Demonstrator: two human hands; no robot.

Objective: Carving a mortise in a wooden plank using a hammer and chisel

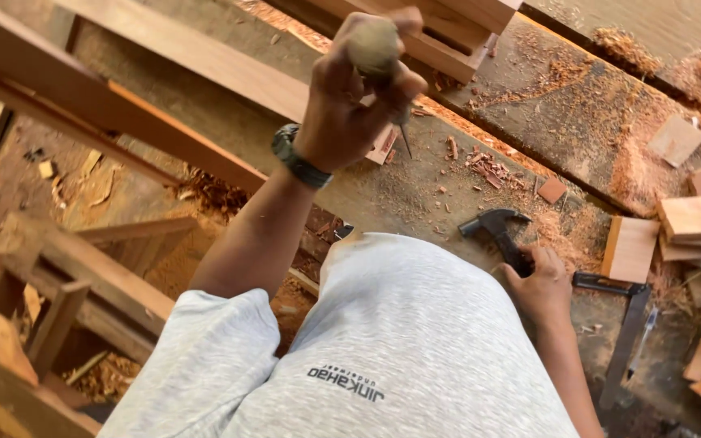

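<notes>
Your grey-clad thigh (399,341) fills the bottom of the view, bent up toward the camera. Just beyond it, on your right, your right hand (544,285) is curled around the dark handle of a claw hammer (496,229), fingers wrapped closed on it, with the hammer's black head resting on the dusty workbench (383,199). Beside that hand a metal square (622,332) lies flat on the bench, its blade running toward you.

To your left, below bench level, a wooden frame (66,284) stands among shavings on the floor.

Farther out, your left arm reaches forward, a dark watch (298,158) on the wrist. Your left hand (350,97) is closed in a tight fist around the rounded wooden handle of a chisel (379,61), which points down; its thin metal shank shows below your fingers, and the tip sits at or just above the bench surface next to a small wooden block (383,148). Whether the tip actually touches the wood you cannot tell.

Red-brown chips (488,170) are scattered across the bench just past the chisel. To the right lie several small square offcuts (691,219), stacked and loose. At the far edge a slotted wooden rail (440,36) lies across the bench, and long planks (164,40) run off to the left.
</notes>
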